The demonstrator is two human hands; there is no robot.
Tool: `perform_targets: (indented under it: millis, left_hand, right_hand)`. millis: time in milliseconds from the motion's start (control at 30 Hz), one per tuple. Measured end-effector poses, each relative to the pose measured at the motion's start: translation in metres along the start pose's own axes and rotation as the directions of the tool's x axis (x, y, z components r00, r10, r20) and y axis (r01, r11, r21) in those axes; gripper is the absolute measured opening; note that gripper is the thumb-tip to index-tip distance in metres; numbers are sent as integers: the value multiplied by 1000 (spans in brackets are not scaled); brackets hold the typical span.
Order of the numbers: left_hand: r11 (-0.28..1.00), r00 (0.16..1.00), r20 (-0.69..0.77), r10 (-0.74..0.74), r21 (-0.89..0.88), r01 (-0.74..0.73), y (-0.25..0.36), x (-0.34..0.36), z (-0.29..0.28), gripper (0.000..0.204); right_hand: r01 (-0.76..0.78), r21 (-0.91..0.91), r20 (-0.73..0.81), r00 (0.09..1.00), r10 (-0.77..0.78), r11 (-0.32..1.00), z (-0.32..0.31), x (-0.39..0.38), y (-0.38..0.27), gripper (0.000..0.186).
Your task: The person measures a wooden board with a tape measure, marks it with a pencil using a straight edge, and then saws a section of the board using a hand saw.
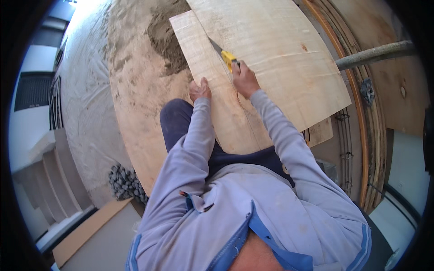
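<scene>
Two bare hands work over a broad, pale plywood sheet, seen from above through the head camera as I watch from afar. The right hand has its fingers wrapped around the yellow handle of a hand saw with a thin grey blade. The saw is in the upper middle of the view, its blade pointing away from the wearer and slanting to the upper left along a long, narrow, dark seam. That seam parts the sheet from a narrow, pale plywood strip on its left. The left hand rests at the strip's left edge, thumb pointing up; I cannot tell whether its fingers curl beneath the wood. A knee in dark blue trousers is just beside that edge. To saw well, I judge, the blade should run in line with the seam, in long, even strokes with little downward force, so it neither binds nor wanders. I would want the left hand bearing firmly on the strip to damp any shaking, out of the blade's line, and both legs clear of the underside, where I cannot see the blade's tip. Near the cut's end, gentler strokes and a supported strip should limit splintering.
</scene>
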State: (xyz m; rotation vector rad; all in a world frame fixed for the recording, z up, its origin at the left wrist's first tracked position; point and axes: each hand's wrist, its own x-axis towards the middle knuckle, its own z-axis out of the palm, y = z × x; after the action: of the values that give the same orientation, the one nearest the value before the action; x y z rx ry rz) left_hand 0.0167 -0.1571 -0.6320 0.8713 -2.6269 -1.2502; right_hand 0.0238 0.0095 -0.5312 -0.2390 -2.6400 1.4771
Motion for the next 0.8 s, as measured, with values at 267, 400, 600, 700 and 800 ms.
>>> perform_targets:
  millis: [267,400,600,700,800]
  left_hand:
    - [995,999,-8,-34,-91,33,0,-4,-27,35]
    - [997,1000,22,-6,-78,8,10,-5,-3,34]
    - [997,999,-29,-29,-70,27,-5,0,-15,34]
    - [996,998,-36,-42,-79,40,-6,0,-28,34]
    - [993,998,55,-12,-114,18,16,-15,-2,33]
  right_hand:
    - [-139,112,186,976,117,984,-79,-128,-6,26]
    - [-146,43,105,984,141,988,-8,-16,6,28]
    - [-152,124,179,975,128,981,-76,-131,-14,25]
    - [-174,128,208,967,145,976,-71,-115,-18,24]
    - [-98,-2,68,993,98,995,-6,-2,10,32]
